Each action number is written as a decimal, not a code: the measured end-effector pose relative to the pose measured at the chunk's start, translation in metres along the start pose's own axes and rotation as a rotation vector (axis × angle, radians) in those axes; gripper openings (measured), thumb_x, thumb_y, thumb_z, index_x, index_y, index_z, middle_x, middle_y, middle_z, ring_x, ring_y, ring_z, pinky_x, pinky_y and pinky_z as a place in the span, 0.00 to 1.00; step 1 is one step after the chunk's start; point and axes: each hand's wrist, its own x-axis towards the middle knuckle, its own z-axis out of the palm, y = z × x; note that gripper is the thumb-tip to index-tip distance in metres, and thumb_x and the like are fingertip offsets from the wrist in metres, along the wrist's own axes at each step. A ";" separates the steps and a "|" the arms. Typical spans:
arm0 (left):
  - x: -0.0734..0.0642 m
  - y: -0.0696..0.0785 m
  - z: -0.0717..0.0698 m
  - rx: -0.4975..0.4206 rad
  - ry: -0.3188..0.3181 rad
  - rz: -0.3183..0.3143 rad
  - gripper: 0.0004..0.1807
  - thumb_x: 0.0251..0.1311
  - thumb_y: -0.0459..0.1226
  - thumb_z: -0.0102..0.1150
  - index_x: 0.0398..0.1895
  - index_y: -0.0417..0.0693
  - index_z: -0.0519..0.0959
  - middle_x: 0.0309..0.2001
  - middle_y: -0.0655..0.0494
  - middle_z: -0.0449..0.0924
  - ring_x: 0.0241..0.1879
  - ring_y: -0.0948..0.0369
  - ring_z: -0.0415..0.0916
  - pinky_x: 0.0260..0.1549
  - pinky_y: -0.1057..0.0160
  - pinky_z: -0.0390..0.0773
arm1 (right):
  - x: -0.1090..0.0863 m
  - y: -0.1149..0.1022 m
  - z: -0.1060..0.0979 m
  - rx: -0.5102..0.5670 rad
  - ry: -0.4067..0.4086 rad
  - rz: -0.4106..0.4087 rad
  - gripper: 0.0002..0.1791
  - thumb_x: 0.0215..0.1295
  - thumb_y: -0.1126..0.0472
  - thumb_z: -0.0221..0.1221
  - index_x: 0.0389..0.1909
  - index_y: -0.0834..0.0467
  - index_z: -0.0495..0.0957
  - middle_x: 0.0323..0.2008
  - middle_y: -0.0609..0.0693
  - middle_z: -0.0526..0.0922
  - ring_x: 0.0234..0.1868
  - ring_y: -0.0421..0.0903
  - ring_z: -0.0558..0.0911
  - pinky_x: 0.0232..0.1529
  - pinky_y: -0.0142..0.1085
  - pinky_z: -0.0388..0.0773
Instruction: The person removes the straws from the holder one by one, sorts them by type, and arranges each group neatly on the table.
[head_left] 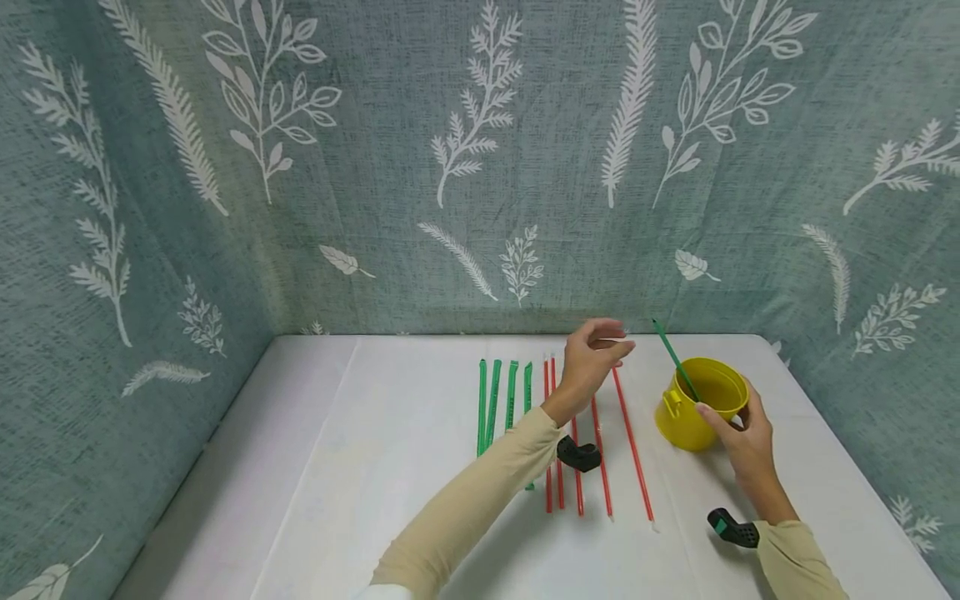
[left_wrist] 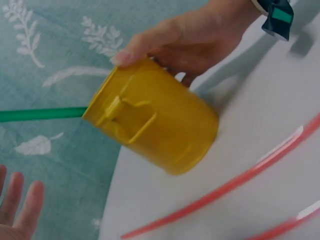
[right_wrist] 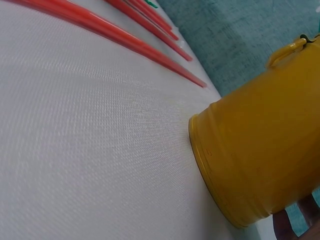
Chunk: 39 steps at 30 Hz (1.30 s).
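Note:
On the right side of the table stands a yellow bucket (head_left: 688,427) with a small side handle. My right hand (head_left: 752,442) grips its rim, thumb at the near edge and fingers round the far side. A green straw (head_left: 667,346) leans in the bucket, its upper end sticking out to the left. My left hand (head_left: 588,367) hovers above the red straws (head_left: 633,446), left of the bucket, and holds nothing. Its fingers (left_wrist: 29,207) look spread in the left wrist view. In the right wrist view the bucket (right_wrist: 260,135) hides most of the right hand.
Several green straws (head_left: 493,400) lie side by side left of the red ones, partly hidden by the left forearm. The white tabletop (head_left: 360,467) reaches to a leaf-patterned grey-green cloth (head_left: 375,167) at the back and sides. Black cameras (head_left: 731,527) sit on both wrists.

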 end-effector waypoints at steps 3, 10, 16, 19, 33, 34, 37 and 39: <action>0.002 -0.002 0.010 0.001 0.007 0.005 0.16 0.55 0.31 0.65 0.48 0.47 0.79 0.43 0.51 0.81 0.38 0.63 0.78 0.34 0.64 0.83 | 0.000 0.000 0.000 0.007 0.001 -0.016 0.41 0.65 0.57 0.60 0.74 0.48 0.49 0.65 0.53 0.62 0.58 0.38 0.64 0.51 0.16 0.66; 0.004 -0.009 0.030 -0.040 0.001 -0.006 0.17 0.55 0.31 0.66 0.49 0.45 0.78 0.45 0.48 0.80 0.38 0.62 0.78 0.33 0.67 0.82 | 0.000 0.000 0.000 0.007 0.005 -0.006 0.41 0.64 0.56 0.60 0.74 0.47 0.50 0.65 0.53 0.62 0.57 0.39 0.64 0.50 0.19 0.66; 0.006 -0.016 0.046 -0.036 0.025 -0.002 0.18 0.54 0.30 0.66 0.49 0.41 0.77 0.42 0.50 0.80 0.36 0.65 0.78 0.32 0.68 0.82 | 0.000 0.000 0.000 -0.001 0.004 -0.009 0.41 0.65 0.56 0.60 0.74 0.47 0.50 0.65 0.53 0.62 0.57 0.39 0.64 0.53 0.24 0.67; 0.006 -0.018 0.053 -0.039 0.047 -0.010 0.19 0.53 0.29 0.67 0.49 0.39 0.76 0.38 0.56 0.80 0.35 0.66 0.78 0.32 0.69 0.82 | 0.000 0.000 0.000 -0.004 0.004 -0.015 0.41 0.65 0.56 0.60 0.74 0.47 0.49 0.65 0.54 0.62 0.57 0.39 0.64 0.53 0.24 0.66; 0.001 -0.030 0.071 0.018 0.145 -0.009 0.05 0.57 0.28 0.63 0.36 0.40 0.81 0.31 0.54 0.81 0.31 0.64 0.80 0.29 0.71 0.82 | 0.001 -0.001 0.002 0.019 0.002 -0.049 0.40 0.64 0.58 0.60 0.73 0.48 0.51 0.63 0.54 0.63 0.57 0.38 0.65 0.52 0.22 0.67; 0.001 -0.031 0.071 0.009 0.145 -0.001 0.04 0.57 0.28 0.62 0.35 0.39 0.81 0.31 0.52 0.82 0.31 0.62 0.81 0.29 0.70 0.83 | 0.001 -0.001 0.001 0.015 0.003 -0.046 0.40 0.64 0.58 0.60 0.73 0.48 0.52 0.63 0.53 0.63 0.57 0.38 0.65 0.53 0.23 0.67; 0.002 -0.031 0.071 0.012 0.149 0.012 0.06 0.56 0.27 0.62 0.38 0.39 0.80 0.34 0.48 0.82 0.32 0.59 0.82 0.29 0.70 0.83 | 0.000 -0.001 0.001 0.009 0.007 -0.033 0.40 0.64 0.57 0.61 0.73 0.48 0.51 0.64 0.54 0.63 0.58 0.40 0.65 0.60 0.29 0.66; 0.002 -0.031 0.072 0.031 0.142 -0.001 0.10 0.55 0.27 0.64 0.41 0.42 0.80 0.37 0.49 0.82 0.34 0.61 0.81 0.31 0.70 0.82 | 0.000 -0.001 0.001 0.009 0.010 -0.030 0.40 0.64 0.57 0.60 0.73 0.48 0.51 0.64 0.54 0.63 0.60 0.43 0.64 0.64 0.36 0.64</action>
